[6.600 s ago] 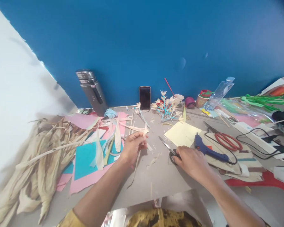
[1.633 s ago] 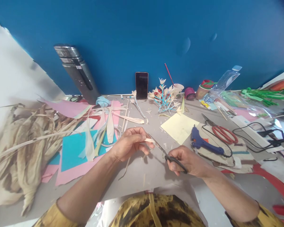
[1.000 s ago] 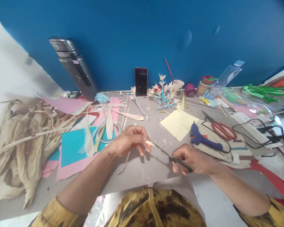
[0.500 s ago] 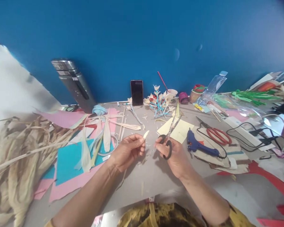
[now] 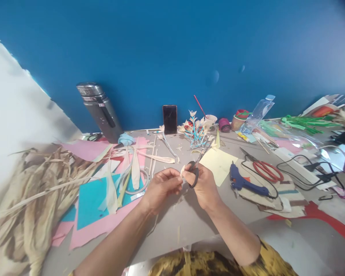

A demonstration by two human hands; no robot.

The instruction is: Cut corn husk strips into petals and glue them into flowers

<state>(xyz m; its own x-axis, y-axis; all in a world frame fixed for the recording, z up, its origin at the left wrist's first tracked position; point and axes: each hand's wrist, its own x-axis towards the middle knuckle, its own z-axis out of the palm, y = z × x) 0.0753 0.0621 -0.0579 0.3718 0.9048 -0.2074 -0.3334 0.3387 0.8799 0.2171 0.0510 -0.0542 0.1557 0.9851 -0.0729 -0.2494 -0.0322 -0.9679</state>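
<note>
Left hand [image 5: 161,187] pinching husk strip [image 5: 182,170], right hand [image 5: 202,184] – scissors [image 5: 196,168] (black-handled)

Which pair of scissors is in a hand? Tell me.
The black-handled scissors, gripped in the right hand next to the left hand pinching a pale strip. The red-handled scissors lie untouched on the table, beside the glue gun.

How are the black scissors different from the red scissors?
The black scissors are held in the right hand; the red scissors lie untouched beside the glue gun. The black scissors' handles look smaller than the red scissors' handles. Both point their blades away from the person.
</note>
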